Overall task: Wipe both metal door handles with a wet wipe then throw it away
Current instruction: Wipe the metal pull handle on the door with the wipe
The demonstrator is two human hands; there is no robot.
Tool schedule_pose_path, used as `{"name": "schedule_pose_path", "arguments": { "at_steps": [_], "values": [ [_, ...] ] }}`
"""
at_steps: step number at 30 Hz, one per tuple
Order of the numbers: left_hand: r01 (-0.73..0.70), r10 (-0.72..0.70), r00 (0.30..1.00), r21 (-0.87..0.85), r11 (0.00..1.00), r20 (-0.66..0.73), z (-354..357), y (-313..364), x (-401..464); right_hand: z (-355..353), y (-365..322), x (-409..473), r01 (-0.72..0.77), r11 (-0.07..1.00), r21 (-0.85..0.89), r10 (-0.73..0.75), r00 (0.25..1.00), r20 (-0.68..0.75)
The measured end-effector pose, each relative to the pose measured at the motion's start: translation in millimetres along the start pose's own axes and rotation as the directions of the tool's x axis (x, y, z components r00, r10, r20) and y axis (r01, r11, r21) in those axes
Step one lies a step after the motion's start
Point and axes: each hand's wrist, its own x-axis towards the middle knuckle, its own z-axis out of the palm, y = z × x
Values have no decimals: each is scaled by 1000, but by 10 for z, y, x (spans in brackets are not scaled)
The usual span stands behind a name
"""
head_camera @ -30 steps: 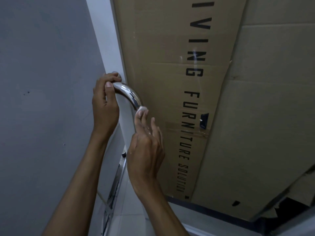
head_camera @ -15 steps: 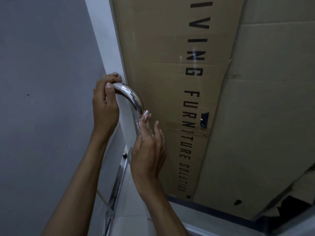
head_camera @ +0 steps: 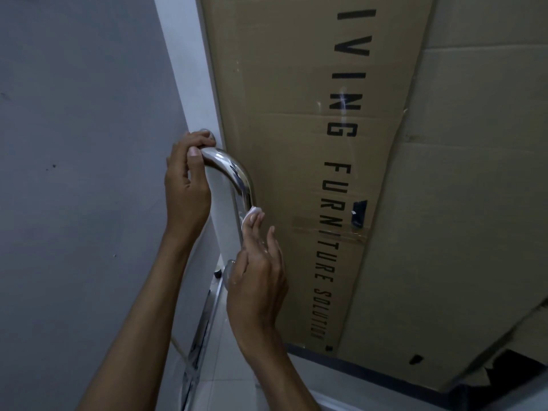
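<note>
Door handle (head_camera: 237,176): a curved, polished metal bar mounted on the white door edge (head_camera: 192,84), arching out from its upper mount and running down alongside the glass panel. Wet wipe (head_camera: 250,213): a small white wad pressed against the bar just below the bend, only partly visible above the fingertips. Right hand (head_camera: 256,268): fingers extended and close together, pressing the wipe onto the bar; the thumb lies on the near side of the bar. Left hand (head_camera: 186,185): fingers curled over the upper end of the handle, thumb laid along the metal, grasping it at the mount. Behind the glass, a large brown cardboard box (head_camera: 326,143) stands with black lettering running vertically. Grey wall (head_camera: 74,173) lies to the left of the door edge. Below, a metal floor strip (head_camera: 201,336) runs along white tiles.
</note>
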Motion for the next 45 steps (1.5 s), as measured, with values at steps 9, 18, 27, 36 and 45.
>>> {"name": "schedule_pose_path", "arguments": {
  "at_steps": [9, 18, 27, 36, 45],
  "values": [
    [6, -5, 1000, 8, 1000, -4, 13, 8, -6, -80, -20, 23, -48, 995, 90, 49, 999, 0],
    [11, -11, 1000, -11, 1000, -6, 19, -1, -3, -83, 23, 43, -130, 985, 117, 131, 991, 3],
    [23, -23, 999, -10, 1000, -29, 58, 9, 3, -111, 29, 51, -216, 965, 151, 207, 976, 70],
    [14, -14, 1000, -18, 1000, -14, 46, 20, -3, -87, 32, 17, -228, 961, 158, 225, 974, 40],
    [5, -5, 1000, -24, 1000, -8, 45, 15, 3, -33, 82, -14, -260, 953, 153, 252, 965, 67]
  ]
}}
